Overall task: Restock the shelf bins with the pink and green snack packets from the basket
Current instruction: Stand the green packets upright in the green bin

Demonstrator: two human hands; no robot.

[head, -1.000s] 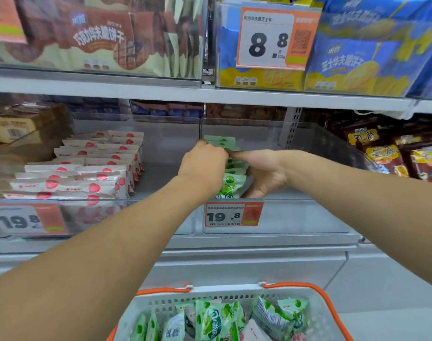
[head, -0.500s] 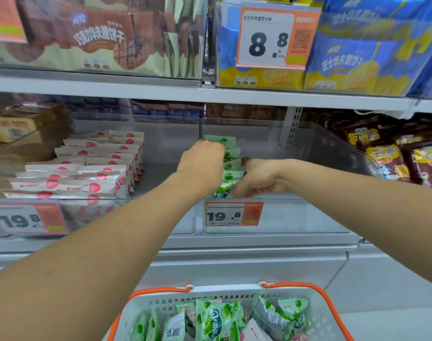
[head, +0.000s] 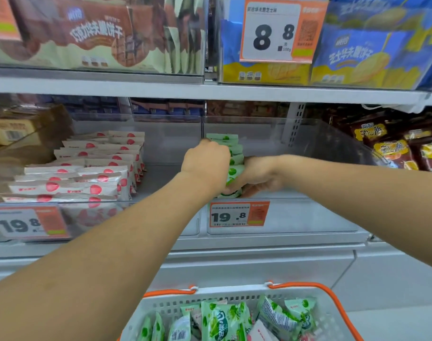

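Green packets (head: 235, 157) are stood in a row at the left end of the right bin (head: 333, 212), squeezed between left hand (head: 206, 159) and right hand (head: 258, 174), fingers clamped so the row stays upright. More green packets wait in the basket (head: 333, 323) below the bin.

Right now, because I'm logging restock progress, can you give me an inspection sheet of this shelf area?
Surface: clear shelf bin, mostly bare floor on its right.
Job's things: green packets in a row at the bin's left; pink packets fill the neighbouring bin; more green packets in the basket.
Clutter: nothing seen.
Hands: left hand and right hand both on the green row.
Cables: nothing seen.
Surroundings: price tag, biscuit bags above, dark snack bags at right.
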